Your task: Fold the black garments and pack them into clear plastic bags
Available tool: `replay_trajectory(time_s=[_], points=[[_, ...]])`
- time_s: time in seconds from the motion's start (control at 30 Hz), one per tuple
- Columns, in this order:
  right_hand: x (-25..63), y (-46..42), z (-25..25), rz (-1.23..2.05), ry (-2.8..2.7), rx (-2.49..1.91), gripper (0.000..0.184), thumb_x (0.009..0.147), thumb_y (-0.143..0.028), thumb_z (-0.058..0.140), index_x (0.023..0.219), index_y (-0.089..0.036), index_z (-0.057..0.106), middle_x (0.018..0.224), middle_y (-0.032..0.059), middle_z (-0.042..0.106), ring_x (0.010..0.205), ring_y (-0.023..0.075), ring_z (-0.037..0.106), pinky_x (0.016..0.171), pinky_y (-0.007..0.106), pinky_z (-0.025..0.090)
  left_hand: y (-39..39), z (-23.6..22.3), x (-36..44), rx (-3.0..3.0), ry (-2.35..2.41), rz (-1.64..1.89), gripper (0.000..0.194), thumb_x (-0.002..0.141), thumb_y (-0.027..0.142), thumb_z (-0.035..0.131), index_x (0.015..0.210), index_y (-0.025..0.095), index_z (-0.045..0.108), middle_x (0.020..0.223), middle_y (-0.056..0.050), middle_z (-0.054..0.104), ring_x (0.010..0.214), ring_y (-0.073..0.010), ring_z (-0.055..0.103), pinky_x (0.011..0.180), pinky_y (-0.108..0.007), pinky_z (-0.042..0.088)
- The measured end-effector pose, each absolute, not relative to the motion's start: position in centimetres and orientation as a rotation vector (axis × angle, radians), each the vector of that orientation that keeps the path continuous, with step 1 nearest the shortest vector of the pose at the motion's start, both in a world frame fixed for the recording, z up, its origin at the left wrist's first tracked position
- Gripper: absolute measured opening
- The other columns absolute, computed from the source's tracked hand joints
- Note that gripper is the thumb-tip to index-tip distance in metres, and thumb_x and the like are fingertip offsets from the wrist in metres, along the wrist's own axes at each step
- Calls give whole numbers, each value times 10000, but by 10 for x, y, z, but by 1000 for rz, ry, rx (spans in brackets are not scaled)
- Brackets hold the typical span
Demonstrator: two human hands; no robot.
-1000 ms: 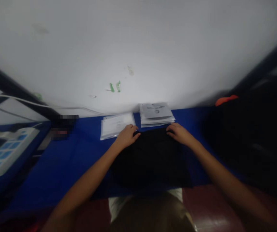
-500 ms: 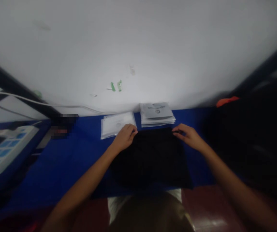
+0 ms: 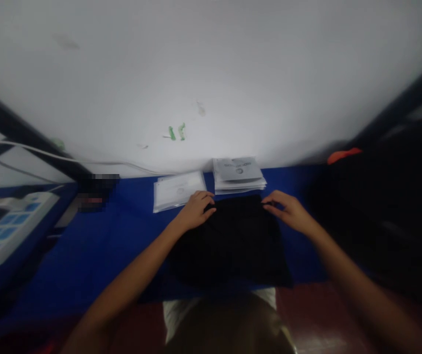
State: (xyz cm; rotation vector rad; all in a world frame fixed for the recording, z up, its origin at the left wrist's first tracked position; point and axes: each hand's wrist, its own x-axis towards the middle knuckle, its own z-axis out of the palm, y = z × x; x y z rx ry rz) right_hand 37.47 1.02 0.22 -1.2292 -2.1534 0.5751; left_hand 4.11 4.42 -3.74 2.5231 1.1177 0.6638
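At the centre of the frame we rest both hands on the far edge of a black cloth [image 3: 231,241] that lies flat on the blue table [image 3: 96,246]. Our left hand [image 3: 195,210] sits at the cloth's upper left corner, fingers curled and pinching the edge. Our right hand [image 3: 287,210] sits at the upper right corner, fingers bent over the fabric; whether it grips or only presses we cannot tell. Just above the cloth, against the white wall [image 3: 211,73], lie a stack of clear packets [image 3: 238,174] and, to its left, a single flat packet [image 3: 177,189]. A dark heap [image 3: 383,206] fills the right of the frame.
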Motion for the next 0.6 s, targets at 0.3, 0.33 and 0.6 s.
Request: replay_trajectory(time_s=[0.3, 0.33, 0.6], points=[[373, -22, 27, 770, -2347, -1087, 222, 931, -205, 488, 1094, -222, 637, 1014, 81, 624, 919, 196, 606, 806, 330, 482, -10, -3, 27, 2416, 924, 779, 58, 907, 243, 584, 947, 212, 556, 979, -26, 657, 969, -184, 584, 891, -360, 453], [371, -27, 30, 835, -2421, -1076, 241, 928, -185, 478, 1099, -225, 644, 1018, 78, 631, 926, 193, 613, 814, 322, 480, -19, -3, 25, 2427, 896, 762, 40, 909, 224, 577, 943, 212, 559, 988, -26, 662, 984, -185, 583, 899, -361, 445], [346, -44, 16, 1007, -2733, -1245, 225, 949, -290, 484, 882, -193, 676, 832, 49, 681, 772, 191, 651, 689, 290, 440, -65, -18, 12, 2476, 904, 515, 91, 920, 237, 559, 997, 222, 605, 985, -31, 665, 992, -195, 584, 920, -373, 435]])
